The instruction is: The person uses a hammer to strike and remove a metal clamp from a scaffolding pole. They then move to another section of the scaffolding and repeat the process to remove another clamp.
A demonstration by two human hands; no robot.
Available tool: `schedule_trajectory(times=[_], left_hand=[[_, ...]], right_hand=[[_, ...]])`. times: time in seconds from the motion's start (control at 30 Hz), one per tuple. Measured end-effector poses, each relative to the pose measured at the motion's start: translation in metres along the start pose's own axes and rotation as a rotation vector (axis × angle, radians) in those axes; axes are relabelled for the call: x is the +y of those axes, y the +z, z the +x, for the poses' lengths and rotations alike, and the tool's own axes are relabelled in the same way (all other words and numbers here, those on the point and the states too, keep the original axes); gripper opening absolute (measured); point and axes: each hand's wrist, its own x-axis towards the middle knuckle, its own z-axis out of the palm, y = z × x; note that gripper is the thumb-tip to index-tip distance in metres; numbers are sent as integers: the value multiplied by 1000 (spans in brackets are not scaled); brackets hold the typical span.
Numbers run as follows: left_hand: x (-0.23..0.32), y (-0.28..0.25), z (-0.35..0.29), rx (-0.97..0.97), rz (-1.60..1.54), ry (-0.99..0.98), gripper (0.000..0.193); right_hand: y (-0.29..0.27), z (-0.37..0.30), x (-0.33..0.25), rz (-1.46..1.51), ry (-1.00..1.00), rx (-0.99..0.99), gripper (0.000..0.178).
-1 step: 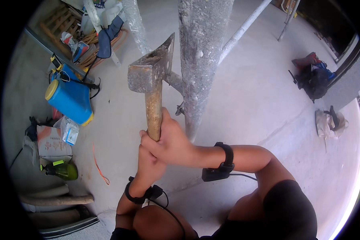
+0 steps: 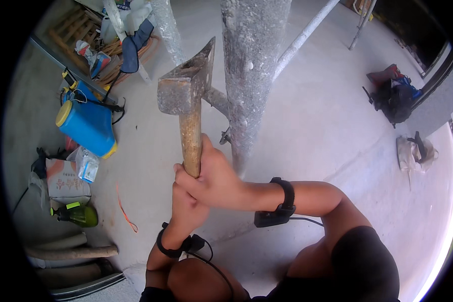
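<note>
I hold an axe (image 2: 190,136) upright in front of me, its worn wooden handle rising to a rusty, grey steel head with the blade pointing up and away. My right hand (image 2: 214,176) is closed around the handle, uppermost. Just beneath it, my left hand (image 2: 187,204) is closed too, partly covered by the right; the handle's lower end is hidden in the hands. Close behind the axe head stands a thick, speckled grey metal post (image 2: 249,75) with a short side bar. I cannot tell whether the head touches that bar.
At the left lie a blue backpack sprayer (image 2: 88,126), a cardboard box (image 2: 68,181) and a green spray bottle (image 2: 83,215). Wooden pallet pieces (image 2: 75,32) and hoses lie farther back. A thinner slanted pole (image 2: 304,40) meets the post; bags (image 2: 395,98) rest at the far right.
The axe head has shifted very slightly left and up in the view. Both hands keep the same grip on the handle.
</note>
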Motion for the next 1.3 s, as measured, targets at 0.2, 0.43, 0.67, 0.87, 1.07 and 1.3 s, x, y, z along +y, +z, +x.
schedule_trajectory(times=[0.2, 0.43, 0.67, 0.87, 1.07, 1.3], left_hand=[[7, -6, 2, 71, 50, 106, 31], [-2, 4, -1, 50, 20, -12, 31], [7, 7, -5, 153, -13, 76, 33], [-1, 0, -8, 69, 60, -23, 35], [2, -4, -14, 124, -13, 97, 34], [-14, 7, -8, 150, -68, 26, 35]], right_hand=[[2, 3, -16, -57, -127, 6, 40], [-2, 1, 4, 12, -25, -17, 37], [-2, -2, -12, -19, -112, -70, 39], [0, 2, -2, 37, 21, -73, 42], [3, -1, -22, -141, -116, -78, 42], [3, 5, 5, -113, -18, -48, 45]])
